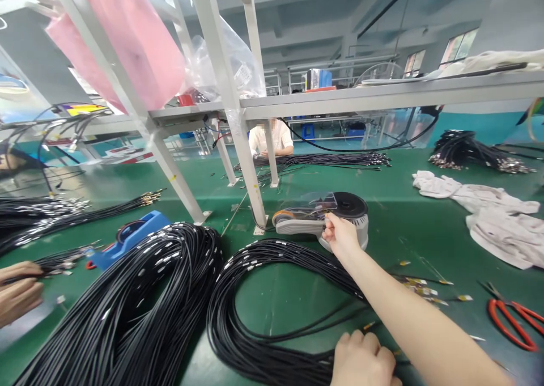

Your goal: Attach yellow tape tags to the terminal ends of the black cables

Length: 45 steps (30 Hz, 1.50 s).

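Note:
My left hand [363, 360] is low in the view, its fingers curled over the end of a coil of black cables [223, 312] with small white labels. My right hand [340, 233] reaches forward to a grey tape dispenser [300, 227], which has a black reel [351, 204] and a clear cover. Thumb and fingers of that hand are pinched together at the dispenser's front side; whatever lies between them is too small to make out. Left of the coil lies a thicker bundle of black cables [170, 295], also labelled.
Red-handled cutters [512, 321] and white gloves [497, 210] lie to the right. A blue tape holder [131, 238] stands behind the thick bundle. Another person's hands [19, 292] work at the left edge. White shelf posts [246, 165] rise from the green bench; someone sits beyond.

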Motion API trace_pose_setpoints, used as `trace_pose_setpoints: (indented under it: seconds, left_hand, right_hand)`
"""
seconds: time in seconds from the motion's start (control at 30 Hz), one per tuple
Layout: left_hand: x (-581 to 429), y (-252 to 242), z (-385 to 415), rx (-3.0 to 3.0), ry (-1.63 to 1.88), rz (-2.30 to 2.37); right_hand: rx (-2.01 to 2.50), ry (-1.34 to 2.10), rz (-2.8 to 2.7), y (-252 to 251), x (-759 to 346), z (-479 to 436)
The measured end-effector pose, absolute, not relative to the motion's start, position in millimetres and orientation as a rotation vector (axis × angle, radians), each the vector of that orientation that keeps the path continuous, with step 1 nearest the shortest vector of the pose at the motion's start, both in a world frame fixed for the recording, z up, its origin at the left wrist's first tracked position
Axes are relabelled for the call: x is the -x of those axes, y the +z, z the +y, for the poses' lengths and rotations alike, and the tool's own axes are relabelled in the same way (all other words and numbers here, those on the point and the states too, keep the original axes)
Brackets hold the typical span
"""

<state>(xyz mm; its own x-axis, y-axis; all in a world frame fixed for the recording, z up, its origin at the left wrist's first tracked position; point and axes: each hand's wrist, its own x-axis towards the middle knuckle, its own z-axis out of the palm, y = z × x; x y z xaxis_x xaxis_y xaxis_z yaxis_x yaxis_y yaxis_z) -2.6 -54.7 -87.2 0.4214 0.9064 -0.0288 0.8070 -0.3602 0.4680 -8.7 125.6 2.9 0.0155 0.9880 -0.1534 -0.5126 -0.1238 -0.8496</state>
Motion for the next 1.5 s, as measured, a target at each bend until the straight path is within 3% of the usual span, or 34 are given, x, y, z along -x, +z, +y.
trace_pose_setpoints:
  seconds: [0.2,0.37,0.63,0.9,1.27,1.5]
  left_hand:
    - [9.1,-78.9,-57.9,-2.340,0.395,1.451]
    - [15.4,-65.3,-63.5,-2.408,0.597,1.475]
    - [4.0,-68.4,-59.8,-2.540,0.319,1.489]
    - [-34.3,-62.0,-46.1,-2.558,0.112,1.485]
    - [-5.1,-22.9,-31.3,-2.032,0.833,1.493]
    - [4.0,-28.4,-28.5,-2.414,1.098,1.671]
  right_hand:
    - [0.783,1.680,-0.910,29.5,15.9,68.4]
    - [0.678,1.755,-1.332,42.4,-41.0,24.8]
    - [1.094,1.474,-1.428,-9.3,-166.7,6.5]
    - [1.203,1.306,-1.468,-56.3,-189.2,-16.6]
    - [1.062,1.147,-1.573,-17.9,-158.3,-1.8]
    - [1.037,1.002,-1.690,-1.6,-127.7,17.2]
